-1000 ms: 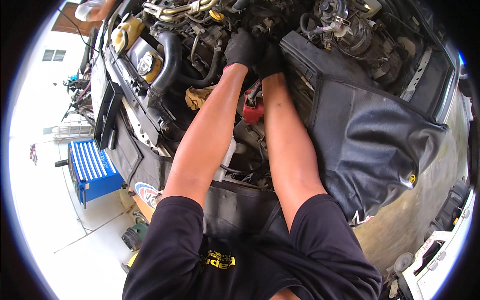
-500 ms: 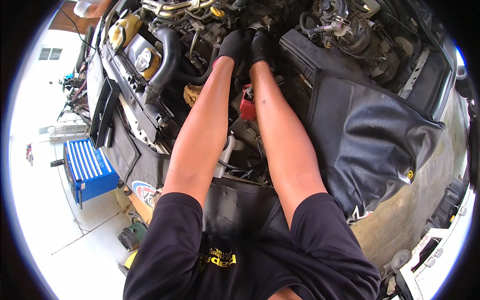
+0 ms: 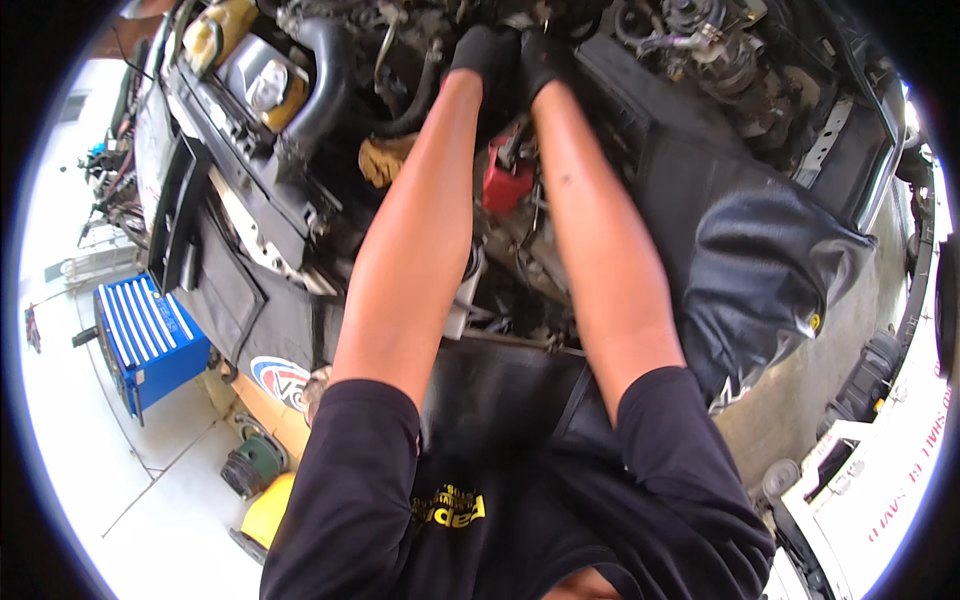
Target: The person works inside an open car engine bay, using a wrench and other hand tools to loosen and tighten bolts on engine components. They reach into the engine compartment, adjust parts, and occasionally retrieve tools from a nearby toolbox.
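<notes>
Both my arms reach deep into a car's engine bay. My left hand [image 3: 484, 52], in a black glove, is at the far middle among dark engine parts. Close beside it on the right is my right hand [image 3: 541, 62], gloved the same way. A small greyish metal part [image 3: 519, 20] shows just beyond and between them; whether either hand touches it is unclear. The fingers of both hands merge with the dark background. Between my forearms sits a red cover [image 3: 508, 183], apparently on a battery terminal. A thick black hose [image 3: 327, 85] curves to the left of my left arm.
A yellowed reservoir [image 3: 213, 38] and a silver-capped part [image 3: 270, 88] lie at far left. A black fender cover [image 3: 765, 270] drapes the right side, another covers the front edge. A blue tool chest [image 3: 165, 345] and a green-and-black machine [image 3: 250, 468] stand on the left floor.
The view has shifted, so the engine bay and both hands sit higher in the picture. My gloved hands remain close together deep in the bay. More of the red cover shows between my forearms.
</notes>
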Tool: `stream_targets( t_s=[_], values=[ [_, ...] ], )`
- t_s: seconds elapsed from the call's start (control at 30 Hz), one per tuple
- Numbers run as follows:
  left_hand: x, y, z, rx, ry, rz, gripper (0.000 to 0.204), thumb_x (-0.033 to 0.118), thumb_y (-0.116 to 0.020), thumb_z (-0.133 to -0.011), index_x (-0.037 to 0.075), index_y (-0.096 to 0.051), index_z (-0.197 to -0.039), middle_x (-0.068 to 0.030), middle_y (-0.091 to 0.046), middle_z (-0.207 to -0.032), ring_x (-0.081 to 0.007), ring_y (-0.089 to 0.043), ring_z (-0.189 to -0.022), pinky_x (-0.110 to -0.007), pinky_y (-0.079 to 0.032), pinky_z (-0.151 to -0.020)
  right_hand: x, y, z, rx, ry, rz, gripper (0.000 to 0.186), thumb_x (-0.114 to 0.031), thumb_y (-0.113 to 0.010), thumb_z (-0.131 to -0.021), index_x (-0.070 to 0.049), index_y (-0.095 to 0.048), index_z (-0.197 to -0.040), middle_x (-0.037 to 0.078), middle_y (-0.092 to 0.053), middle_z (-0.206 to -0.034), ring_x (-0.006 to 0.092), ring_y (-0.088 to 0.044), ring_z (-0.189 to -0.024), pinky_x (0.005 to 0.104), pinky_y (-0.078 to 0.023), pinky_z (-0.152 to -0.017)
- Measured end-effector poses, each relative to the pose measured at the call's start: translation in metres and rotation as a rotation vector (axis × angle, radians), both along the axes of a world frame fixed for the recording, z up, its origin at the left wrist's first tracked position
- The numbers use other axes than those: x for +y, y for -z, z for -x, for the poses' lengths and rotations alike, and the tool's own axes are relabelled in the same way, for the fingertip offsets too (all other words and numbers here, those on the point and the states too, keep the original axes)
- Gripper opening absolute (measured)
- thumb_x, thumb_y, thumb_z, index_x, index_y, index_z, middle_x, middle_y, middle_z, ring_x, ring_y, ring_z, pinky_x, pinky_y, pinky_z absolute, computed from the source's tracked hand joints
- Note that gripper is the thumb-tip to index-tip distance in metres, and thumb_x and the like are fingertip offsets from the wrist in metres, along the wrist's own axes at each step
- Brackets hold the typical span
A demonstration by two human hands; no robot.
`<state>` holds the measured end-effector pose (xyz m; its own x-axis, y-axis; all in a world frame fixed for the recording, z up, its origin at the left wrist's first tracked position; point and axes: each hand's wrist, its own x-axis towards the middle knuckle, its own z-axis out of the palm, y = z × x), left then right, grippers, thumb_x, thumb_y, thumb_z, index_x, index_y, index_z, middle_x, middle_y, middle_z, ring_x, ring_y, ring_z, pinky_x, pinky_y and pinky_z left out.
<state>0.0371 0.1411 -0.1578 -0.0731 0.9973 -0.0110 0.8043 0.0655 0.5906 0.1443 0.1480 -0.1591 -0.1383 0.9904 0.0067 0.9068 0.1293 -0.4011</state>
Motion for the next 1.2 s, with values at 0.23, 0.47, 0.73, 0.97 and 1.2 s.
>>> stream_targets(
  t_s=[0.23,0.47,0.73,0.97,1.2],
  values=[
    [-0.007,0.009,0.001,-0.060,0.152,-0.128,0.049,0.041,-0.042,-0.098,0.000,-0.066,-0.112,-0.0227,-0.068,-0.109,-0.0405,-0.063,-0.105,-0.047,-0.049,-0.092,0.023,-0.084,-0.049,-0.097,-0.829,-0.204,0.036,-0.033,-0.055,-0.089,-0.011,-0.068,-0.115,0.024,-0.064,-0.116,0.0373,-0.060,-0.110,0.0415,-0.045,-0.098],
    [-0.035,0.014,-0.001,-0.404,-0.023,-0.132,0.049,0.042,-0.040,-0.099,0.002,-0.065,-0.114,-0.0199,-0.067,-0.110,-0.0376,-0.063,-0.105,-0.045,-0.049,-0.092,-0.123,-0.250,0.061,0.388,-0.686,-0.069,0.028,-0.020,-0.058,-0.097,-0.003,-0.068,-0.117,0.013,-0.071,-0.099,0.0154,-0.065,-0.092,0.0323,-0.049,-0.080],
    [-0.042,-0.007,-0.023,-0.991,0.030,-0.113,0.050,0.043,-0.038,-0.101,0.003,-0.063,-0.117,-0.0168,-0.067,-0.111,-0.0343,-0.062,-0.104,-0.044,-0.049,-0.092,-0.194,-0.270,0.234,0.406,-1.301,-0.434,0.023,-0.012,-0.062,-0.092,-0.006,-0.069,-0.114,0.013,-0.068,-0.098,0.0282,-0.066,-0.087,0.0351,-0.051,-0.077],
    [-0.060,-0.004,-0.016,-1.410,0.082,-0.069,0.050,0.044,-0.036,-0.102,0.005,-0.062,-0.119,-0.0140,-0.067,-0.112,-0.0314,-0.062,-0.103,-0.043,-0.049,-0.092,-0.182,-0.222,0.411,0.131,-1.613,-0.380,0.018,-0.011,-0.062,-0.087,-0.006,-0.070,-0.101,0.017,-0.069,-0.101,0.0347,-0.065,-0.096,0.0419,-0.051,-0.088],
    [-0.073,0.005,-0.008,-1.724,0.142,-0.016,0.050,0.045,-0.034,-0.103,0.006,-0.061,-0.121,-0.0112,-0.066,-0.113,-0.0285,-0.062,-0.103,-0.041,-0.049,-0.092,-0.186,-0.202,0.450,-0.345,-1.656,-0.278,0.022,-0.016,-0.064,-0.082,-0.007,-0.069,-0.102,0.018,-0.069,-0.099,0.0348,-0.066,-0.099,0.0440,-0.051,-0.088]
  ],
)
